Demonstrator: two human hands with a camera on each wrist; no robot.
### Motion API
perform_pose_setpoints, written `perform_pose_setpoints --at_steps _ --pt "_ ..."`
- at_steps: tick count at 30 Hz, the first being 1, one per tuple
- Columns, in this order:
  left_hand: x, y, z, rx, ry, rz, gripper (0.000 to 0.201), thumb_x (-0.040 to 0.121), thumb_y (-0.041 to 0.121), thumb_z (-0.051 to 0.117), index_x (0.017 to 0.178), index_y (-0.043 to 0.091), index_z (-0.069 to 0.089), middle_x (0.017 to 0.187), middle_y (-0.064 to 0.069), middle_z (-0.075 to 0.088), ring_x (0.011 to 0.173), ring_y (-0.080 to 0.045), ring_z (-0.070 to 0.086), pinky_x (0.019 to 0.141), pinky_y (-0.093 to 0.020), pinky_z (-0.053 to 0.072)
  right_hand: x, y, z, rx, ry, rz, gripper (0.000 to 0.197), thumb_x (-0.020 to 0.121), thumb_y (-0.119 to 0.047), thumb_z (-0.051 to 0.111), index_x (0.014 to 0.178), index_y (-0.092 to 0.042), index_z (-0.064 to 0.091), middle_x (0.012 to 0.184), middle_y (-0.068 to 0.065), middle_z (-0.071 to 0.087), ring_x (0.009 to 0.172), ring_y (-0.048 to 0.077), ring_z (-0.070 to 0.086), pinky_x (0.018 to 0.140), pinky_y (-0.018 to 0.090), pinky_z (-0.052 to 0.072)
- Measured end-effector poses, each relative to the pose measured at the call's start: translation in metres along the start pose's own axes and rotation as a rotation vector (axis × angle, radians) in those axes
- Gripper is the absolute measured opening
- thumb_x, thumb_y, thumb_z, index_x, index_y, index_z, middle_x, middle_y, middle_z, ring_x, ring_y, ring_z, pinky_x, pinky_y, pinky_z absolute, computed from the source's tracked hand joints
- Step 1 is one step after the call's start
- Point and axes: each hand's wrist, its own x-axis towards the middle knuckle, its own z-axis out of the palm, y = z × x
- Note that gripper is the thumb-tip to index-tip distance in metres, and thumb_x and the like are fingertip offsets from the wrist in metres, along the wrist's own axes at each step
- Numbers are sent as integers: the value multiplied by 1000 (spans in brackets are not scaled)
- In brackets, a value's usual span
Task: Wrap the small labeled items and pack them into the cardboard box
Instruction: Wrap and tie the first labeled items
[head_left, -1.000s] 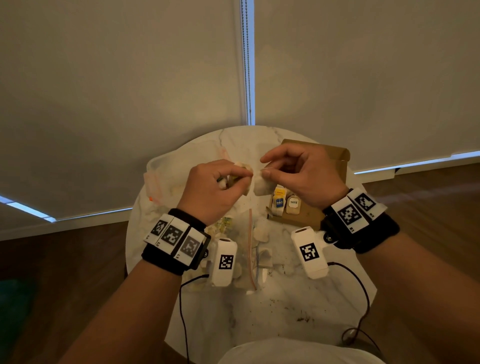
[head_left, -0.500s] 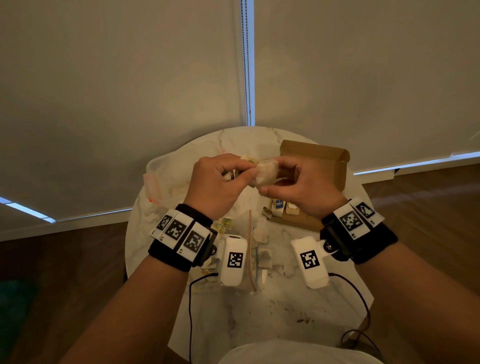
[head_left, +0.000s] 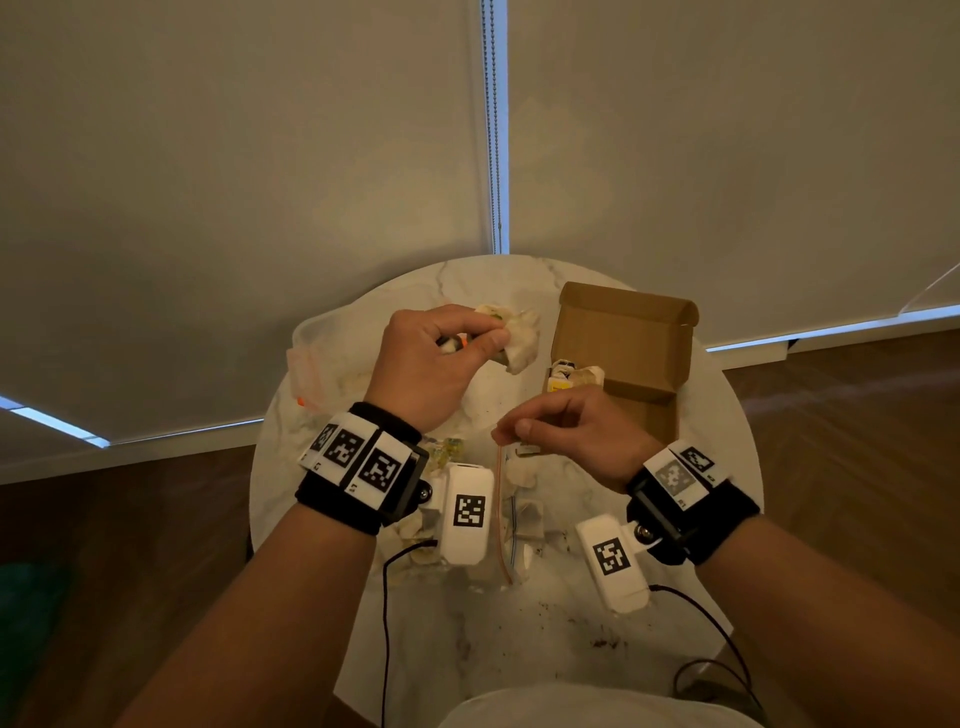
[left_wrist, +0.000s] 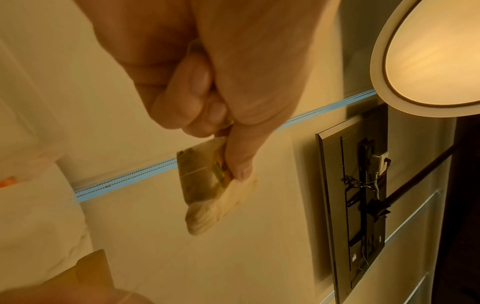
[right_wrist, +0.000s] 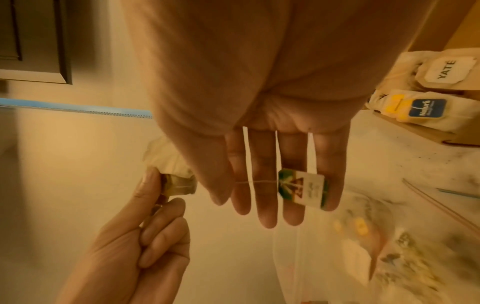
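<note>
My left hand (head_left: 488, 332) is raised over the far side of the table and pinches a tea bag (head_left: 519, 343) partly bundled in pale wrapping. In the left wrist view the thumb (left_wrist: 239, 160) presses on the brownish tea bag (left_wrist: 200, 176). My right hand (head_left: 511, 431) is lower and nearer me. A thin string runs across its fingers (right_wrist: 267, 185) to a small green-and-white tag (right_wrist: 302, 188). The thumb and forefinger pinch the string. An open cardboard box (head_left: 628, 332) stands at the far right, with labeled wrapped items (right_wrist: 426, 111) inside.
The round marble table (head_left: 519, 639) carries a clear zip bag (head_left: 501, 519) with several loose tea bags near me and a translucent plastic bag (head_left: 322, 364) at the far left. Crumbs lie at the front. Black cables (head_left: 722, 629) trail off the right edge.
The hands, joined at the tea bag before, have parted. My left hand keeps the bundle and has lifted farther away. My right hand has dropped toward me with the string and tag.
</note>
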Motion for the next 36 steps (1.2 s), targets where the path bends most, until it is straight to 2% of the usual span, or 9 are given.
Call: perform_pose_setpoints --at_steps 5,9,13,17,20,23,27,31,36 --pt "0 4 -2 -10 -27 -6 7 83 9 77 86 14 78 84 1 74 83 -12 68 74 -18 49 -3 14 3 78 -73 86 24 91 9 57 111 1 66 106 22 71 101 31 69 88 44 57" --pt "0 5 -4 -1 -51 -1 10 82 9 77 84 18 76 83 9 73 79 -4 65 73 -19 48 -5 22 2 83 -44 140 23 92 8 54 110 -1 64 98 22 72 91 29 72 78 33 60" --pt "0 5 -6 0 -99 5 11 81 7 77 84 18 76 83 12 71 77 5 63 72 -12 44 1 28 -2 -11 129 126 14 88 9 62 101 7 64 91 22 73 80 23 73 67 28 59" --pt "-1 7 -8 -24 -164 1 16 80 8 78 82 24 75 80 14 71 77 2 64 75 -18 48 9 25 -11 -293 253 28 12 83 -2 72 92 -9 77 81 2 73 69 8 65 67 21 55" --pt "-4 11 -8 -41 -211 18 19 79 5 78 84 23 75 81 15 71 80 3 66 78 -13 48 14 9 -16 -200 238 100 13 90 -2 65 98 -2 74 75 9 72 56 6 63 55 18 51" --pt "-7 12 -8 -47 -245 39 18 79 2 77 87 18 75 76 17 70 74 6 64 74 -8 45 17 -5 -22 -41 232 135 17 94 -5 60 105 2 71 89 18 74 68 14 71 65 21 56" --pt "-12 4 -6 2 -283 -35 21 81 8 78 79 28 75 72 21 71 73 4 65 76 -9 46 18 -24 -22 -30 365 -33 13 89 -5 66 99 -7 73 89 11 75 79 26 72 72 26 59" --pt "-17 -2 -1 56 -307 -131 11 81 9 78 79 21 77 70 18 70 70 8 61 74 -11 44 18 -36 -17 99 435 -154 20 86 3 67 101 -9 69 81 12 75 75 23 72 69 30 59" --pt "-17 -8 3 96 -295 -191 16 82 14 79 76 29 76 71 23 69 73 9 62 78 -16 46 10 -42 -18 -66 403 -233 9 83 -2 72 88 -9 74 91 7 75 83 21 70 77 32 58"
